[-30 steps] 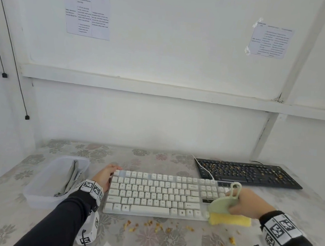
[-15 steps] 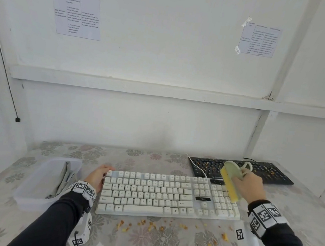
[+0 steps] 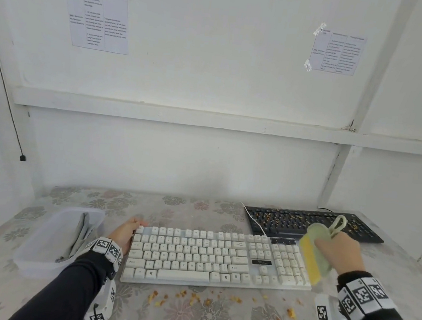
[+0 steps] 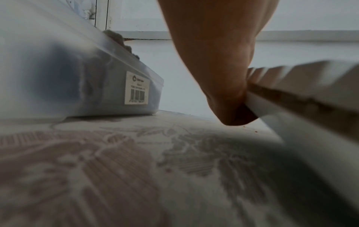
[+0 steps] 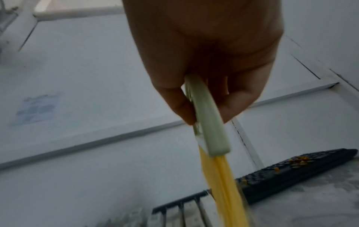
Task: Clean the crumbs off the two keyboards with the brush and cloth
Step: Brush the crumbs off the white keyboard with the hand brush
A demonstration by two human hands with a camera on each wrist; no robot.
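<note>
A white keyboard lies in the middle of the floral table. My left hand grips its far left corner; in the left wrist view the hand pinches the keyboard edge. My right hand holds a pale green brush with yellow bristles, raised over the keyboard's right end. The right wrist view shows the brush between thumb and fingers. A black keyboard strewn with orange crumbs lies at the back right. A grey cloth sits in the plastic tub.
A translucent tub stands left of the white keyboard. Orange crumbs are scattered on the tablecloth in front of it. A white cable runs between the two keyboards. The wall stands close behind the table.
My right hand lifted the brush from the table at the white keyboard's front right corner up over its right end. The left hand stayed on the keyboard's left corner.
</note>
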